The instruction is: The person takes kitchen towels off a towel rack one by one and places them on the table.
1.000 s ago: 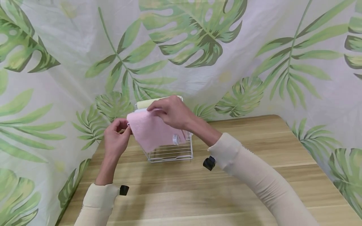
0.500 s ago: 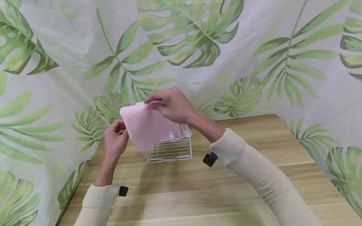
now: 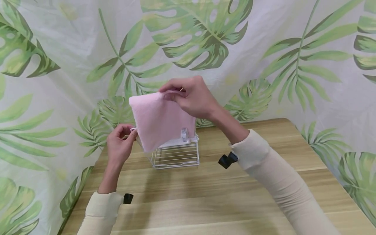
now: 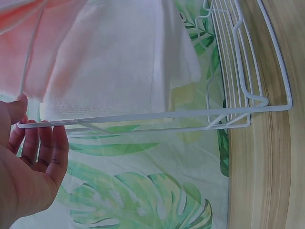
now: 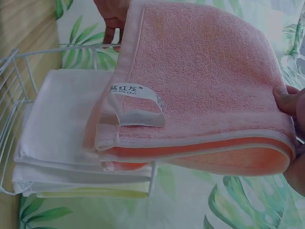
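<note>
My right hand (image 3: 195, 96) pinches the folded top edge of a pink towel (image 3: 161, 117), raised over the front of a white wire rack (image 3: 176, 156). A white label (image 5: 138, 102) hangs from the towel's side in the right wrist view. With thumb and fingers my left hand (image 4: 35, 157) grips the front top corner of the rack's wire frame (image 4: 143, 117). Behind the pink towel, a white towel (image 5: 66, 114) hangs folded on the rack, and a pale yellow one (image 5: 95, 193) shows at the back. In the head view the pink towel hides most of both.
The rack stands on a wood-grain table (image 3: 220, 202), near its back edge. A leaf-print cloth (image 3: 205, 32) covers the wall behind and to the left. Small black wrist cameras (image 3: 228, 160) sit at both sleeve cuffs.
My right hand has lifted the pink towel's upper edge, first a little leftward, then up and right. The left hand has stayed at the rack's corner, and the rack stands in place.
</note>
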{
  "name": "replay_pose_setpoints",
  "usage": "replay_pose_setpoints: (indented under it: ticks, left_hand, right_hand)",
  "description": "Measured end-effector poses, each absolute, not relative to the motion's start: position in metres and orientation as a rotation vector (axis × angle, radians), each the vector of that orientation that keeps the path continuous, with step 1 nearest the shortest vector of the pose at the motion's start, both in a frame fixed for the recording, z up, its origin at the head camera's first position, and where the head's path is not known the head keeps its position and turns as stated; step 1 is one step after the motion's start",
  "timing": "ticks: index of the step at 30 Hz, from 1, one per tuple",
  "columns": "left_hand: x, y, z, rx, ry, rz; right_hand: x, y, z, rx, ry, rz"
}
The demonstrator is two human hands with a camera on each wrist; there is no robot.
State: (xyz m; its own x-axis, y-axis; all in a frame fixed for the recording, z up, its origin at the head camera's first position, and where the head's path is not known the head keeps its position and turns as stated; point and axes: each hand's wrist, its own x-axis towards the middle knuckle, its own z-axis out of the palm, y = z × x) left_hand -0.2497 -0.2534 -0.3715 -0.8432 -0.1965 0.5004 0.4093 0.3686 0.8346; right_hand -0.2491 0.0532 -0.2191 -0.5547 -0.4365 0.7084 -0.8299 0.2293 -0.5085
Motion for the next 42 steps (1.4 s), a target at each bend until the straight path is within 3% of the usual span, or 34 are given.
replay_pose_setpoints:
  ticks: [16, 42]
  left_hand:
    - [-0.249, -0.254, -0.373, -0.184, -2.123, -1.44]
    - [-0.249, -0.254, -0.373, -0.189, -2.131, -1.424]
  right_hand:
    - [-0.244, 0.105, -0.212, 0.915, -2.078, 1.337]
    - [-0.231, 0.162, -0.225, 0.774, -2.095, 1.384]
